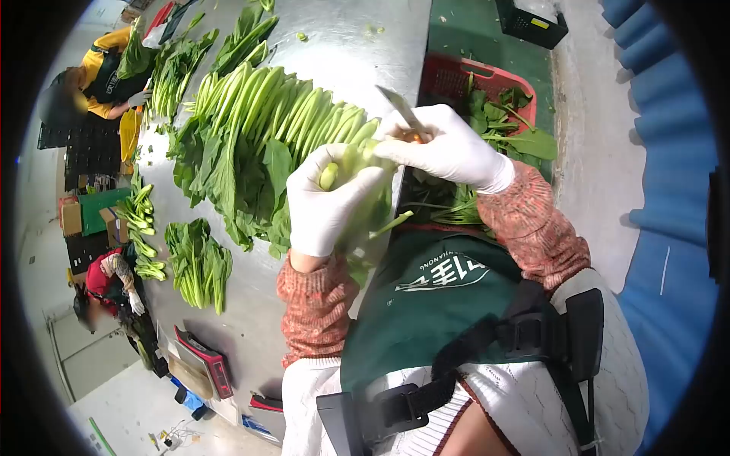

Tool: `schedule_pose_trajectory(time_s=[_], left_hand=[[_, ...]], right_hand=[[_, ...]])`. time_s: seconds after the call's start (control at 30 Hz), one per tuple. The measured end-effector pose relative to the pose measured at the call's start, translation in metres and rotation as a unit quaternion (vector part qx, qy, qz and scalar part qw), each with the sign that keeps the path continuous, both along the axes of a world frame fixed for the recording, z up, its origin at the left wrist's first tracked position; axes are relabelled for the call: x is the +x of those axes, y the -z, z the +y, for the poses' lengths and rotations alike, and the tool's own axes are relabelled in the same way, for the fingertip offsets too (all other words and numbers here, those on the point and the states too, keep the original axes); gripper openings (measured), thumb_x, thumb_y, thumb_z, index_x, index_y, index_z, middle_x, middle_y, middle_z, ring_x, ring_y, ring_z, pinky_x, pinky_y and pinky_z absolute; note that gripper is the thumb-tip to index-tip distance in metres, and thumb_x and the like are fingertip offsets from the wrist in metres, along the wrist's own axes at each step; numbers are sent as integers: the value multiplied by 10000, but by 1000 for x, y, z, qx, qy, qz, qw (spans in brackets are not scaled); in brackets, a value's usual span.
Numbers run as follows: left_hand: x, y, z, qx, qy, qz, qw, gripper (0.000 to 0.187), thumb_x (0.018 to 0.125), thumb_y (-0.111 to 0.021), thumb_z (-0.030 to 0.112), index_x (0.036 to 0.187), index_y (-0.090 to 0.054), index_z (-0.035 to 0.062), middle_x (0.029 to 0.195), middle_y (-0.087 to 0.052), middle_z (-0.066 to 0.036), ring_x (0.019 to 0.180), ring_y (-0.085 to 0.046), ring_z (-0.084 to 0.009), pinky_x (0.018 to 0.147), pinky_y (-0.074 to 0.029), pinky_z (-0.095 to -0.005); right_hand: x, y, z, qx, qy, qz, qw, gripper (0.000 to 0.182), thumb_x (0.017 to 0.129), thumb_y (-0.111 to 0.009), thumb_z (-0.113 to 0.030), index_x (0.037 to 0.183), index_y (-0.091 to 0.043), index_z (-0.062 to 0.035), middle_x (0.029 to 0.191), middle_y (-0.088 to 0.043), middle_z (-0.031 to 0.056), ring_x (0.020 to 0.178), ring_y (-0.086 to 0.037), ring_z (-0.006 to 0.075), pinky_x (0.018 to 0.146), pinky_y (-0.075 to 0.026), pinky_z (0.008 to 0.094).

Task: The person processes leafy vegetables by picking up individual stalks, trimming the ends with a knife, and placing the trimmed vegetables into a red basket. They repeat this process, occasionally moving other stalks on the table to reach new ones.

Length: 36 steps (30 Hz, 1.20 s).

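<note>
My left hand (323,201), in a white glove, is closed around a leafy green vegetable (329,176); a pale stalk end shows between thumb and fingers, and its leaves are blurred. In my gloved right hand (452,148) is a knife (401,106), its blade pointing up and away and an orange bit of handle showing. The right thumb and fingers come close to the stalk at the left hand; whether they touch it is blurred. Beyond the left hand lies a long row of leafy greens (258,125), stalks side by side, on the metal table (334,45).
A red basket (525,87) with loose leaves stands beside the table at right. Further bunches (199,262) lie leftward, near a red-edged scale-like device (205,361). Two co-workers (110,83) stand across the table. A black crate (536,26) sits on the floor.
</note>
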State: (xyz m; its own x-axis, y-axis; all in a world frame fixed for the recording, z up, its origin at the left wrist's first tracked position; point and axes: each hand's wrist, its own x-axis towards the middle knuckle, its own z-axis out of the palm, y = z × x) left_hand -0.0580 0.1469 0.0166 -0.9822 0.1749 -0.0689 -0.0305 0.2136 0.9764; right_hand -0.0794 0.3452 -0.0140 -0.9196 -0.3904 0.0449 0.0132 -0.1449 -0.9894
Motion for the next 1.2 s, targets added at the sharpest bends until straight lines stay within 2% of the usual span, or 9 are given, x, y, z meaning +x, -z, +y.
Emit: schedule_pose_trajectory(time_s=[0.27, 0.4, 0.5, 0.63, 0.77, 0.83, 0.93, 1.07, 1.2], left_hand=[[-8, 11, 0, 158, 1, -57, 986, 287, 831, -740, 25, 1099, -639, -3, 992, -673, -23, 851, -603, -67, 761, -489, -211], [-16, 28, 8, 87, -29, 38, 995, 526, 775, -797, 49, 1234, -543, 23, 1162, -582, -61, 982, -570, -105, 813, -475, -229], [-11, 36, 15, 52, -76, 39, 995, 458, 782, -796, 54, 1180, -572, 24, 1078, -608, -38, 936, -576, -95, 796, -475, -229], [-6, 39, 18, 114, 10, -6, 993, 192, 830, -761, 91, 992, -679, 29, 888, -663, -19, 728, -585, -54, 598, -453, -190], [-17, 32, -20, 203, -115, 31, 972, 350, 934, -634, 338, 1058, -671, 14, 934, -679, -74, 642, -544, -79, 492, -390, -221], [-24, 40, -51, 352, -170, 15, 920, 449, 945, -630, 380, 1214, -574, 25, 1125, -639, -116, 723, -562, -133, 540, -410, -254], [-26, 47, -91, 477, -214, -34, 851, 363, 941, -645, 317, 1216, -610, 83, 1245, -638, -73, 1120, -591, -197, 926, -496, -444], [-16, 59, -112, 568, -201, -58, 796, 333, 925, -670, 281, 1192, -641, 83, 1228, -661, -59, 1146, -587, -186, 946, -475, -430], [-11, 62, -123, 621, -197, -75, 755, 335, 928, -664, 250, 1214, -626, 79, 1253, -644, -87, 1155, -572, -203, 1003, -436, -451]], right_hand=[[-1, -9, 6, 43, -9, -25, 999, 174, 900, -685, -109, 1046, -652, -21, 827, -607, -27, 712, -526, 29, 645, -443, 205], [0, -2, 9, 63, 38, -9, 997, 181, 902, -675, -108, 1054, -655, -12, 838, -614, -25, 756, -539, 37, 697, -459, 218], [-1, 4, 10, 77, 65, -20, 995, 181, 904, -674, -114, 1052, -667, -10, 867, -642, -9, 785, -561, 48, 723, -468, 226], [6, -1, 9, 35, 43, -13, 998, 169, 909, -669, -129, 1034, -686, -17, 885, -672, 14, 804, -585, 62, 743, -476, 235], [0, -8, 44, 108, 99, 35, 989, 164, 916, -661, -150, 992, -701, -10, 849, -666, 7, 794, -588, 69, 743, -471, 240], [-11, -2, 75, 124, 146, 93, 977, 167, 916, -660, -151, 969, -703, 1, 830, -648, -5, 762, -569, 60, 720, -459, 236], [-18, 20, 109, 204, 190, 41, 959, 171, 922, -650, -160, 939, -686, 6, 817, -628, -16, 746, -540, 47, 706, -449, 233], [-19, 64, 116, 563, 276, 157, 763, 375, 867, -664, -313, 1172, -661, -94, 958, -701, 116, 928, -673, 300, 791, -522, 386], [-18, 79, 82, 404, 215, 121, 881, 376, 870, -668, -299, 1184, -661, -92, 1093, -695, 133, 980, -680, 285, 842, -534, 348]])
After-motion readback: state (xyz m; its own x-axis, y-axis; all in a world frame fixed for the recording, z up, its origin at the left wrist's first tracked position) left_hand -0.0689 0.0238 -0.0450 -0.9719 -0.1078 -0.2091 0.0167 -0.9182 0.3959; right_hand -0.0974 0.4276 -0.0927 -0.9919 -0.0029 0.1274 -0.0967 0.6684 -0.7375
